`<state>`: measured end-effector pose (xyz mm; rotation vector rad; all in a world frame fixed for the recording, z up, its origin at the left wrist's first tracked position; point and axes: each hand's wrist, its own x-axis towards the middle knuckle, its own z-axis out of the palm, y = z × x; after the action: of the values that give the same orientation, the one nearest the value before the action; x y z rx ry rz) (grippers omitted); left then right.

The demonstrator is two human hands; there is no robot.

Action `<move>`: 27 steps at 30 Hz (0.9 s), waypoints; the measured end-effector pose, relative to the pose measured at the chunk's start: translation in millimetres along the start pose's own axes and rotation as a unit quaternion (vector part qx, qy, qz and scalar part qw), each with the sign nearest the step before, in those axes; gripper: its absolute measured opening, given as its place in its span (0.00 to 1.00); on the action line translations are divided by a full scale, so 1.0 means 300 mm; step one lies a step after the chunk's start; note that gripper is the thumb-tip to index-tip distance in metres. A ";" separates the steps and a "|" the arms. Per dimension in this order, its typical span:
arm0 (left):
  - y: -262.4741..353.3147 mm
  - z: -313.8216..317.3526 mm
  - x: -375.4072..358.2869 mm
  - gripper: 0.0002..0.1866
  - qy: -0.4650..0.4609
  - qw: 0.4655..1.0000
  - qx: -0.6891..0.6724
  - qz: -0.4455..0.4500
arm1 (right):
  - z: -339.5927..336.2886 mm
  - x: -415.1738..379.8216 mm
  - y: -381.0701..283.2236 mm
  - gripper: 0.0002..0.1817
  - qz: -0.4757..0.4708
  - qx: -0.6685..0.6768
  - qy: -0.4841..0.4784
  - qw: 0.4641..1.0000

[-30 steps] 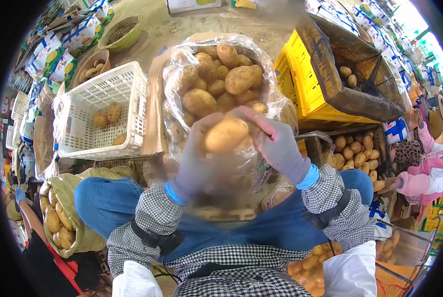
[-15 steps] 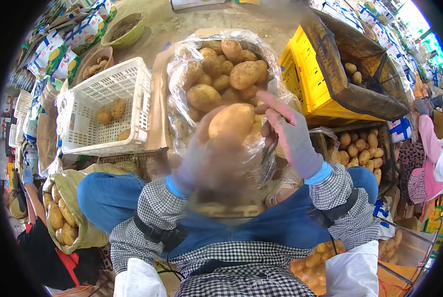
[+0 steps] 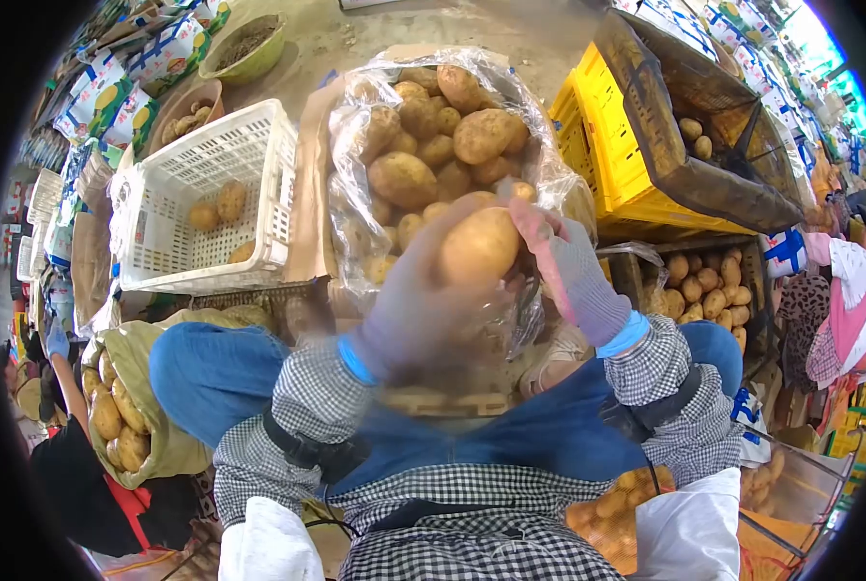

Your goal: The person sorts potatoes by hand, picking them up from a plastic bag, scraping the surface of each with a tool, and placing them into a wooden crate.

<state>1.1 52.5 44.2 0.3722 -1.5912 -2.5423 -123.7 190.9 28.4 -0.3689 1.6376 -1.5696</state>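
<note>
A large pale potato (image 3: 479,247) is held up over the near end of a plastic-lined carton full of potatoes (image 3: 402,179). My left hand (image 3: 409,305), gloved and smeared by motion, grips it from the left side. My right hand (image 3: 573,276), in a grey glove with pink on the fingers, closes against its right side, with the fingertips at its upper right edge. The undersides of the right fingers are partly hidden. Clear plastic lining (image 3: 355,242) surrounds the heap and hangs over the near end of the carton.
A white crate (image 3: 278,208) with a few potatoes stands left. Right are a yellow crate (image 3: 588,145), a dark-lined crate (image 3: 660,160) on it, and a dark crate of potatoes (image 3: 709,290). An open sack (image 3: 186,426) sits by my left knee. Other people are at both sides.
The held potato has moved a little right, and my left hand has moved with it. My right hand's fingers, apart from the potato before, now press against its side.
</note>
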 end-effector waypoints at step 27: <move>-0.041 -0.073 0.009 0.33 0.029 0.833 0.411 0.369 | 0.005 0.048 0.081 0.24 0.105 0.498 -0.224 0.831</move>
<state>4.8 38.3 23.5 -0.1123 -2.1692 -1.2015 -123.9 184.1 1.0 0.0245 0.3530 -1.7583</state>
